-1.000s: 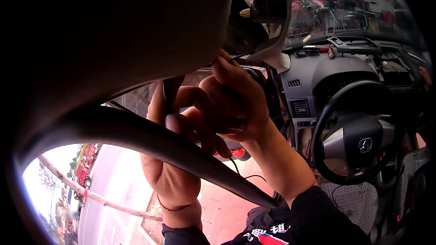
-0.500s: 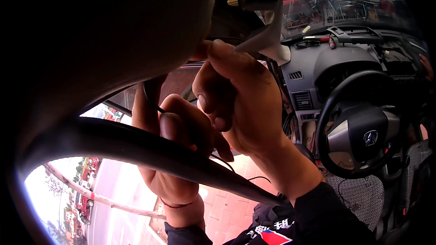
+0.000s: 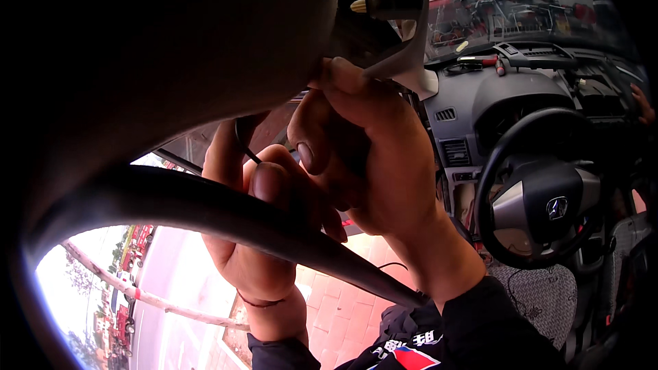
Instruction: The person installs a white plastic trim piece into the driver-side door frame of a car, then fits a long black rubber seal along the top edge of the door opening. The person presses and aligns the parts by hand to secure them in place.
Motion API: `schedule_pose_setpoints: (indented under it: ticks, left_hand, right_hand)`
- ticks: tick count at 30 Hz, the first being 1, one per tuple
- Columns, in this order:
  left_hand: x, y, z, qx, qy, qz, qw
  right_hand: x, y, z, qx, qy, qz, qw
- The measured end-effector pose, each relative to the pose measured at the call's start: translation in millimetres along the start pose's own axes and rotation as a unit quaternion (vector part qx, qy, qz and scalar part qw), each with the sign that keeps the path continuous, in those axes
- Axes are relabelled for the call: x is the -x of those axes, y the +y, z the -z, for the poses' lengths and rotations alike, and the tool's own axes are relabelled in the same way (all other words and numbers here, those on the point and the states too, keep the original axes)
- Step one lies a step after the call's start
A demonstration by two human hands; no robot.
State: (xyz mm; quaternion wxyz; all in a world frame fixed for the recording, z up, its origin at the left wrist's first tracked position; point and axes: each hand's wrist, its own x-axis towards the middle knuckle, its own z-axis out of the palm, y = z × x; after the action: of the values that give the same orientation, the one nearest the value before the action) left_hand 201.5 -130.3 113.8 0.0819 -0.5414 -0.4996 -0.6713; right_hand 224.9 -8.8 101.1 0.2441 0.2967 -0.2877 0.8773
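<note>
My left hand (image 3: 271,188) is raised under the dark roof lining (image 3: 226,48), thumb and fingers pinched on a thin black cable (image 3: 247,145). The cable bends up from the thumb toward the lining's edge. Close beside it, my right hand (image 3: 397,151) has its fingers curled and the thumb tip pressed at the lining's edge, by a light grey pillar trim (image 3: 411,72). Whatever lies beneath that thumb is hidden. A thick black rubber-like strip (image 3: 205,216) crosses in front of my left hand and covers part of it.
At right are the steering wheel (image 3: 490,157) and the dashboard (image 3: 456,106), with a red-and-black tool (image 3: 500,67) on top. Another person's hand (image 3: 643,104) shows at the far right edge. A patterned grey seat (image 3: 538,294) sits below; red paving (image 3: 336,301) lies outside.
Both hands have shifted slightly, the right thumb a little to the right along the lining's edge. The cable stays in my left hand. The view has moved slightly.
</note>
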Motion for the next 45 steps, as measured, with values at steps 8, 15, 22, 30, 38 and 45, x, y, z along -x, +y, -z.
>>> schedule_pose_setpoints:
  ticks: [8,15,22,30,38,45]
  left_hand:
    - [-4.7,-1.7,14.4,-0.2,0.045,-0.102,0.973]
    - [-10.5,-11.0,29.0,-0.115,-0.011,-0.114,0.987]
    - [-0.5,-12.0,-1.5,0.102,-0.022,-0.045,0.994]
    - [-0.8,-17.0,4.5,0.036,-0.005,-0.081,0.996]
    - [4.0,-11.6,4.7,-0.003,0.029,-0.136,0.99]
    - [8.5,-1.3,13.7,0.087,0.014,-0.082,0.993]
  right_hand:
    - [-30.0,34.2,26.8,-0.263,-0.269,0.024,0.926]
    - [-15.2,28.4,23.1,-0.123,-0.158,0.062,0.978]
    - [12.4,7.4,20.5,-0.016,-0.101,0.122,0.987]
    - [3.6,22.2,16.7,-0.343,-0.153,0.054,0.925]
    - [17.3,22.6,33.9,-0.033,0.0,0.094,0.995]
    - [2.0,22.3,32.5,-0.324,-0.168,0.018,0.931]
